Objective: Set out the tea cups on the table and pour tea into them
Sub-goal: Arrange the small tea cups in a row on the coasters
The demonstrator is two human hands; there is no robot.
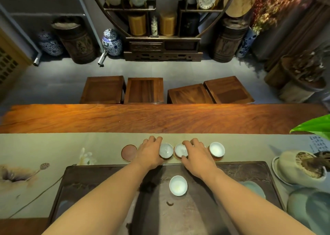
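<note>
Three pale tea cups stand in a row on round coasters on the cloth runner. My left hand [150, 151] grips the left cup [165, 150] from its left side. My right hand [197, 152] holds the middle cup [180, 151] from its right side. The right cup [216, 149] stands free on its coaster. A bare reddish coaster [129, 152] lies left of my left hand. One more pale cup [178, 185] sits on the dark tea tray [250, 170], between my forearms. All cups look empty.
The wooden table [160, 118] stretches beyond the runner [53, 145]. A potted plant in a pale pot [289, 166] and a celadon vessel [307, 206] stand at the right. Several wooden stools sit behind the table. A green leaf [312, 125] juts in at the right edge.
</note>
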